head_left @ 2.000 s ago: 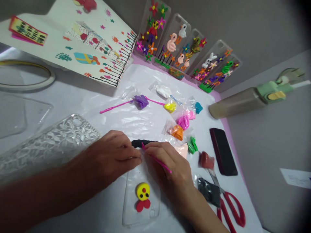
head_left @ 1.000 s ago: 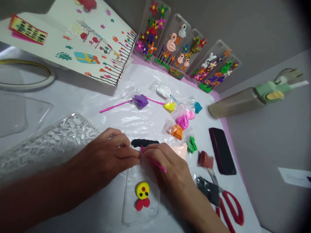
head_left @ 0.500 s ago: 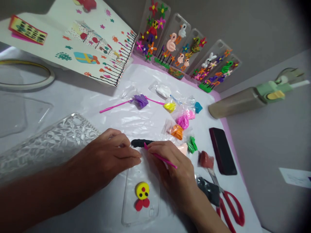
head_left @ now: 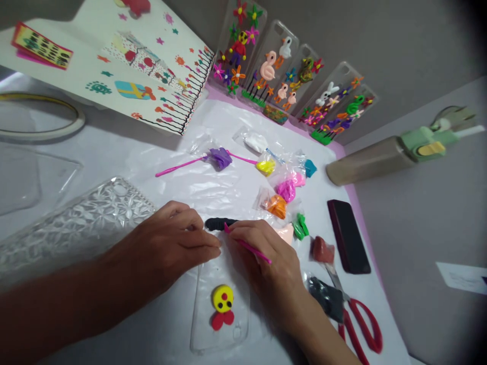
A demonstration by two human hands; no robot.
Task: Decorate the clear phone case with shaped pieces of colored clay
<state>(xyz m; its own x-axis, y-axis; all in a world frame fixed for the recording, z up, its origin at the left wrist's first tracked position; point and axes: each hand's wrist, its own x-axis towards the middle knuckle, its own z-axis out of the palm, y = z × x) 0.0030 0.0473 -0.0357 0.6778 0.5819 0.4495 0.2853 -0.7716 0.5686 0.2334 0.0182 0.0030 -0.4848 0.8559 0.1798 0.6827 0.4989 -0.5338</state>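
A clear phone case [head_left: 239, 284] lies on the white sheet, bearing a yellow clay face [head_left: 223, 299] with two black dots and a red dot, and red round pieces [head_left: 222, 319] beside it. Along the case's far end runs a ridged black clay strip [head_left: 218, 224]. My right hand [head_left: 272, 258] is closed on a pink tool [head_left: 251, 248], whose tip touches the black strip. My left hand [head_left: 178, 238] rests at the case's far left edge, fingertips pressed together; whether they hold anything is hidden.
Bagged clay, such as purple [head_left: 220, 158] and orange [head_left: 277, 206], lies beyond my hands. Right are a phone [head_left: 349, 236], red-handled scissors [head_left: 365, 324] and a bottle [head_left: 373, 161]. A patterned clear case [head_left: 110, 208] lies left; decorated cases [head_left: 268, 71] stand behind.
My right hand and the pink tool have shifted slightly left along the black strip. My left hand stays in place.
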